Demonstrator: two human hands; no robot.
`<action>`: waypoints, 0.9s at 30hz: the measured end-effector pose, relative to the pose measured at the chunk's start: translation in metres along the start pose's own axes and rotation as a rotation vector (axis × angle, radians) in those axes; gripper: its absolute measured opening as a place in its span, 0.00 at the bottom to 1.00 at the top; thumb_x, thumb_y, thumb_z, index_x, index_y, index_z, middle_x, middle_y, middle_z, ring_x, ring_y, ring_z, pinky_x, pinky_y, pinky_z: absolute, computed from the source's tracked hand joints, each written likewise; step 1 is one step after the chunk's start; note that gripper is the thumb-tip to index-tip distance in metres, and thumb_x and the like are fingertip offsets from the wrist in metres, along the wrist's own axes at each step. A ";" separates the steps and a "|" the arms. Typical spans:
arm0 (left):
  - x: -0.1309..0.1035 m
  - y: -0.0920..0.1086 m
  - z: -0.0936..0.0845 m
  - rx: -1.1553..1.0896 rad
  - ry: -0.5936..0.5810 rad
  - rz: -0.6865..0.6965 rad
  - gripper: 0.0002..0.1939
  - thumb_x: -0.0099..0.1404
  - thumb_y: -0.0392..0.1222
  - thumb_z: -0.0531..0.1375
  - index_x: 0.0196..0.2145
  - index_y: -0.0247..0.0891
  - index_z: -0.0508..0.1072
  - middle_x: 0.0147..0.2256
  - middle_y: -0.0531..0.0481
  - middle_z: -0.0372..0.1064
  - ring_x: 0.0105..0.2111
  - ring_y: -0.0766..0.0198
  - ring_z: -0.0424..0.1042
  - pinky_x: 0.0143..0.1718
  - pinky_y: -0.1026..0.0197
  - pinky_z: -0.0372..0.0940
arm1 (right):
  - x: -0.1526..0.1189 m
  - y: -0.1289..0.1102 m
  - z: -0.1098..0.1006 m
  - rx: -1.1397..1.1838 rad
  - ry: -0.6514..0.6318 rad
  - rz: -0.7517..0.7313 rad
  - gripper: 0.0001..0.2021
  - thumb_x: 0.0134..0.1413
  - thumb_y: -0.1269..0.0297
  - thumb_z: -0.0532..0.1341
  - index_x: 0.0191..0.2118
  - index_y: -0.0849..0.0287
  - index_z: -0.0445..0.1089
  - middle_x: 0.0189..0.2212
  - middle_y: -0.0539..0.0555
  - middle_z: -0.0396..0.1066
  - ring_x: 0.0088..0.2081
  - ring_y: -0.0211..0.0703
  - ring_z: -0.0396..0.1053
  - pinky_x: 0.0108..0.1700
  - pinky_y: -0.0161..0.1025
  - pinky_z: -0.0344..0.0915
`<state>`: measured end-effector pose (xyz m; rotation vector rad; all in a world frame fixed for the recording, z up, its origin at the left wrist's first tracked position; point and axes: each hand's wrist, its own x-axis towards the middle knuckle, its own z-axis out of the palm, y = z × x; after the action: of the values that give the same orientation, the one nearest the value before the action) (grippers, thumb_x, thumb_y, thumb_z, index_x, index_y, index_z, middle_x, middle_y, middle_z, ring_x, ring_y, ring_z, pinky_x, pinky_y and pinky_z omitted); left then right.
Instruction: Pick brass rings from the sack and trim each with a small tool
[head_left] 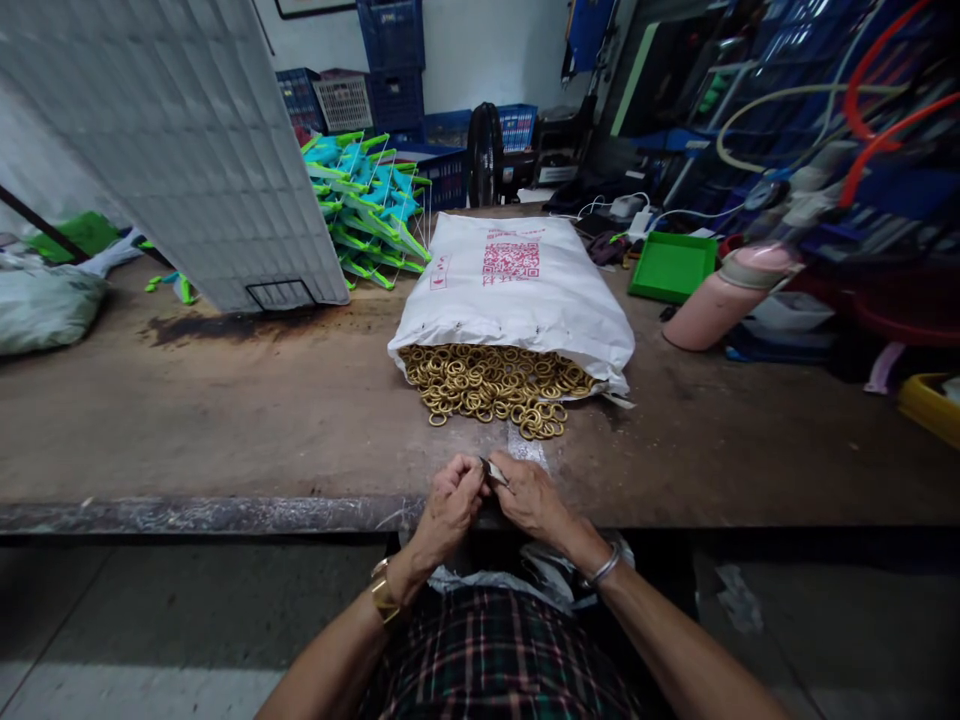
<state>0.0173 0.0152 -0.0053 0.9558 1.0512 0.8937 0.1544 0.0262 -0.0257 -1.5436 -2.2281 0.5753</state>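
My left hand and my right hand meet at the table's front edge, both with fingers closed. Pinched in my right hand is a small flat piece, pale with a dark end; its kind is too small to make out. The fingers of my left hand press together against its dark end, and whatever else they hold is hidden. Just beyond my hands, a heap of brass-coloured rings spills from the open mouth of a white sack printed with a red code. The sack lies on its side on the table.
The wooden table carries a tall grey ribbed panel at left. Behind stand green-and-blue plastic pieces. To the right are a green tray, a pink bottle-shaped tool with a red hose, and a yellow container.
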 end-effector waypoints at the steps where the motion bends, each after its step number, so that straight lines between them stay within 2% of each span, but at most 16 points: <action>1: 0.000 0.000 0.000 0.021 0.001 0.013 0.16 0.57 0.54 0.54 0.27 0.37 0.59 0.20 0.58 0.55 0.16 0.76 0.47 0.16 0.70 0.44 | 0.000 0.000 0.000 -0.020 -0.013 0.001 0.06 0.47 0.73 0.49 0.30 0.59 0.62 0.21 0.49 0.63 0.22 0.36 0.56 0.27 0.34 0.45; 9: -0.001 -0.007 -0.007 0.109 0.011 0.096 0.16 0.58 0.53 0.53 0.27 0.37 0.60 0.21 0.58 0.54 0.17 0.75 0.48 0.17 0.69 0.44 | 0.004 -0.004 -0.009 -0.075 -0.159 -0.016 0.10 0.47 0.74 0.49 0.34 0.59 0.64 0.25 0.52 0.68 0.25 0.38 0.61 0.28 0.34 0.47; 13: -0.005 -0.007 -0.011 0.065 0.001 0.074 0.16 0.58 0.53 0.54 0.26 0.37 0.59 0.19 0.59 0.52 0.16 0.75 0.47 0.17 0.69 0.44 | 0.007 -0.008 -0.009 -0.148 -0.175 0.014 0.12 0.45 0.74 0.49 0.36 0.60 0.65 0.25 0.54 0.69 0.26 0.39 0.63 0.28 0.35 0.47; 17: -0.017 0.002 -0.011 0.013 -0.060 0.063 0.15 0.59 0.52 0.54 0.26 0.37 0.60 0.20 0.58 0.55 0.16 0.76 0.50 0.17 0.70 0.45 | 0.015 -0.010 -0.010 -0.211 -0.159 0.070 0.11 0.48 0.73 0.49 0.36 0.61 0.65 0.23 0.55 0.69 0.25 0.41 0.64 0.26 0.36 0.46; 19: -0.020 0.007 -0.010 -0.059 -0.106 0.063 0.15 0.58 0.52 0.54 0.26 0.36 0.60 0.20 0.57 0.57 0.15 0.76 0.50 0.16 0.70 0.45 | 0.022 -0.010 -0.011 -0.245 -0.113 0.116 0.10 0.50 0.72 0.49 0.36 0.61 0.65 0.24 0.56 0.69 0.25 0.41 0.64 0.26 0.36 0.46; 21: -0.020 0.010 -0.012 -0.169 -0.121 0.034 0.15 0.58 0.52 0.54 0.26 0.36 0.61 0.19 0.58 0.57 0.14 0.77 0.49 0.15 0.70 0.44 | 0.032 -0.009 -0.014 -0.266 -0.008 0.167 0.10 0.50 0.72 0.49 0.36 0.61 0.64 0.25 0.55 0.70 0.25 0.40 0.64 0.26 0.35 0.46; 24: -0.016 0.008 -0.016 -0.289 -0.092 -0.035 0.15 0.59 0.51 0.54 0.26 0.35 0.63 0.17 0.57 0.56 0.13 0.76 0.49 0.13 0.70 0.43 | 0.049 -0.006 -0.019 -0.275 0.160 0.255 0.08 0.52 0.71 0.50 0.38 0.60 0.63 0.27 0.54 0.70 0.27 0.40 0.65 0.28 0.35 0.47; 27: -0.011 0.005 -0.020 -0.371 -0.037 -0.068 0.14 0.57 0.49 0.56 0.27 0.35 0.63 0.23 0.53 0.63 0.15 0.76 0.54 0.13 0.71 0.45 | 0.068 -0.004 -0.025 -0.305 0.232 0.325 0.09 0.55 0.65 0.50 0.42 0.59 0.61 0.28 0.55 0.70 0.28 0.40 0.66 0.28 0.35 0.47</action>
<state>-0.0057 0.0104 -0.0013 0.6209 0.8431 0.9692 0.1416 0.0915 0.0020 -2.0311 -1.9702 0.1299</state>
